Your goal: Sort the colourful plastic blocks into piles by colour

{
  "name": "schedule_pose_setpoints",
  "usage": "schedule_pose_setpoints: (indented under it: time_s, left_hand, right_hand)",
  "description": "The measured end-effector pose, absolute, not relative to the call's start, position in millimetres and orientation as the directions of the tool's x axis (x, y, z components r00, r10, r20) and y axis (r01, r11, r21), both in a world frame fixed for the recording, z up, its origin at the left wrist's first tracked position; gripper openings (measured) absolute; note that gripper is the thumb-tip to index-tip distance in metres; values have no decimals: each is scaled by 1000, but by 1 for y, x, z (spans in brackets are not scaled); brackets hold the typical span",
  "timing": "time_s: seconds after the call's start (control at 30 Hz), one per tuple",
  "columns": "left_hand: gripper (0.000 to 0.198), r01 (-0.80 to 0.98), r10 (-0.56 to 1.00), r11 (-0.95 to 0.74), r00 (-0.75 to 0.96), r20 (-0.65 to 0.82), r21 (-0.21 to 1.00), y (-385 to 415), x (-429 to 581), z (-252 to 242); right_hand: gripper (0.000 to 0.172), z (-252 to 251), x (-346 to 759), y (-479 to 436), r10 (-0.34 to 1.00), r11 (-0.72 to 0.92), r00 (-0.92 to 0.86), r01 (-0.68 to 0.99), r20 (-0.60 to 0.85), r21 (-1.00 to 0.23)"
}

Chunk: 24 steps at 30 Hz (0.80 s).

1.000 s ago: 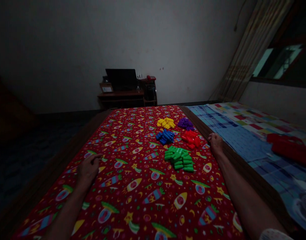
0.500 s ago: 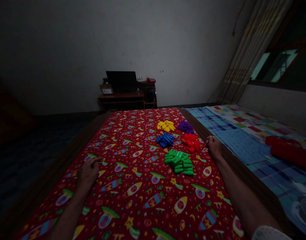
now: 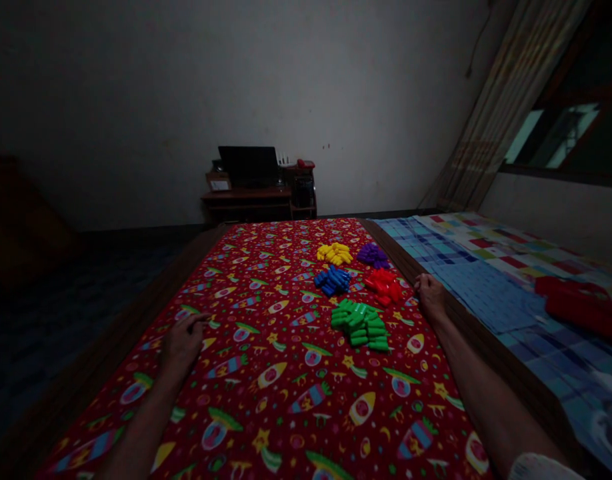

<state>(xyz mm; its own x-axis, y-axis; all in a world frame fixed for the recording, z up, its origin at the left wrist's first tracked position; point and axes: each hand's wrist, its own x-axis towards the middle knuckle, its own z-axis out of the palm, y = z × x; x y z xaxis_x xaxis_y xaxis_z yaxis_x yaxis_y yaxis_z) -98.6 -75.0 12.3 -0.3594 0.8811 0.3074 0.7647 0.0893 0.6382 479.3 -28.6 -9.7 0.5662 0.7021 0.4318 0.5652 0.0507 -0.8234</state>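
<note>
My left hand (image 3: 183, 343) rests on the red patterned cloth (image 3: 266, 427) at the left, holding nothing, with a finger stretched out to the right. On the cloth's right edge lies my right hand (image 3: 431, 295), its fingers curled in and nothing visible in them. Closest to it is a pile of red pieces (image 3: 385, 287). Small tube-like green pieces (image 3: 360, 325) form a heap in front. Blue pieces (image 3: 332, 281) lie behind them, with yellow pieces (image 3: 335, 253) and purple pieces (image 3: 373, 255) farther back. Neither hand touches a pile.
A brown border (image 3: 491, 360) runs along the cloth's edge. To the right is a bed with a checked blue sheet (image 3: 529, 360) and a red bag-like item (image 3: 586, 313). A desk (image 3: 246, 195) with a black monitor (image 3: 249, 165) stands against the far wall.
The view has shifted slightly, so everything sits a little to the right or lower. Both hands stay at rest and the coloured piles have not moved on the cloth.
</note>
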Motion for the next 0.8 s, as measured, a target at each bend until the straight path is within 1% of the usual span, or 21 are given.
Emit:
schedule_pose_setpoints:
  time_s: [0.17,0.33,0.63,0.8]
  left_hand:
    - [28,755,886,92,-359,292,649,-75,-99,11]
    - [28,738,890,87,-359,280,669,-76,-99,13]
    - [27,747,874,72,-367,319,661,-71,-107,3]
    - [28,744,886,92,-364,287,662,-72,-108,3]
  right_hand:
    - [49,-9,480,-30,710,65,557,556,430,-828]
    - [48,-3,476,-33,718,35,572,538,396,-842]
    - [45,-4,475,-32,734,50,536,570,417,-820]
    - [47,-3,474,-33,740,39,508,622,441,-782]
